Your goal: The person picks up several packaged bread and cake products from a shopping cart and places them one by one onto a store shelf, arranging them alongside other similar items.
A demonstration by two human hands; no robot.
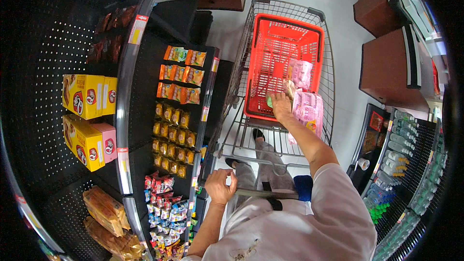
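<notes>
My right hand [281, 104] reaches down into the near end of a red plastic shopping basket [320, 52]. Its fingertips are at a small green item [269, 100], mostly hidden, so a grip cannot be made out. Beside this hand lie a beige-and-green package [289, 87] and a pink package [308, 107], which overlaps the basket's near right rim. Another pink package [300, 73] lies farther in. My left hand [220, 186] is at the left end of the cart's handle [266, 193], its fingers curled; whether they close around the bar is unclear.
The basket sits in a wire shopping cart [330, 79]. Along the left, shelves hold orange snack packs [193, 75], yellow-wrapped cakes [175, 136], small bagged sweets [170, 217] and yellow boxes [81, 94]. Brown cabinets [388, 63] and bottled drinks [393, 163] stand at the right.
</notes>
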